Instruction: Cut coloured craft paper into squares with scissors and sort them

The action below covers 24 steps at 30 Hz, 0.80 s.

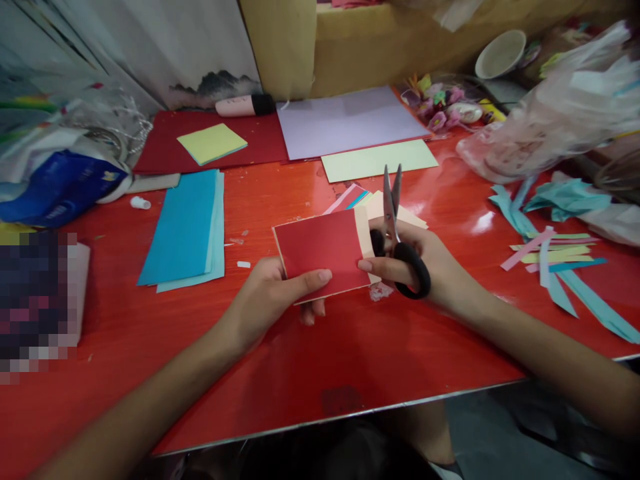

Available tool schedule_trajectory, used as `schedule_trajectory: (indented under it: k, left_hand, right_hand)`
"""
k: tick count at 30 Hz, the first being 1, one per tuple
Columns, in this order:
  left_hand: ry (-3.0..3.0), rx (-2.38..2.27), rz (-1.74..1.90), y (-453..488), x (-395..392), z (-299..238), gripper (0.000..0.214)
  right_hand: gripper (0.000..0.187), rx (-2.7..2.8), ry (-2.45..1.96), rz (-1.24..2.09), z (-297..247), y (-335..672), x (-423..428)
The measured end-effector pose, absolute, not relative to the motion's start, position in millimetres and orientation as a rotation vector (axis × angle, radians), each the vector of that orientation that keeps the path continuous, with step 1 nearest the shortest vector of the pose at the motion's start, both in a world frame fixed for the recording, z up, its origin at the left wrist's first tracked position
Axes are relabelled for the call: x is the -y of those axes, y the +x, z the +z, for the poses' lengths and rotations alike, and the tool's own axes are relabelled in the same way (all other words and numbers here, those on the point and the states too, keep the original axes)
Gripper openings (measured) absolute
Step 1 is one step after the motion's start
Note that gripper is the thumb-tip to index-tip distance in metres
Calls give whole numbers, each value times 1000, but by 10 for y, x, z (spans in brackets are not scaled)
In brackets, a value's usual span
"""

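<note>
Preferably with edges flush, the card (320, 250) is being pinched by the left hand (273, 290), scissors (390, 221) beside its right edge being clasped by the right hand (425, 257).

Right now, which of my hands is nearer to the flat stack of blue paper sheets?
Left. Your left hand is just right of the blue paper stack; your right hand, with black-handled metal scissors, is farther right, across the red rectangular card.
</note>
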<state>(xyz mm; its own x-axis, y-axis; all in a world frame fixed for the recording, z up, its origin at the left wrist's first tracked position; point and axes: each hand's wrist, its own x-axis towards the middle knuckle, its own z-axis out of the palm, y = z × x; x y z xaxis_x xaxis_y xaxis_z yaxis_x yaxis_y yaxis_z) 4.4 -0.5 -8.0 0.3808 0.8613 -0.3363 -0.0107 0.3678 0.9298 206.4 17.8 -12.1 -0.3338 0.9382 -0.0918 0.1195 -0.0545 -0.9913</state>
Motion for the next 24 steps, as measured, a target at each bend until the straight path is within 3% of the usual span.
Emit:
schedule_trajectory:
  k: [24]
  left_hand:
    - [1050,-981,710,49,-4,-90,26]
  right_hand:
    - [25,1506,-1147,1427,-97,2044,-182]
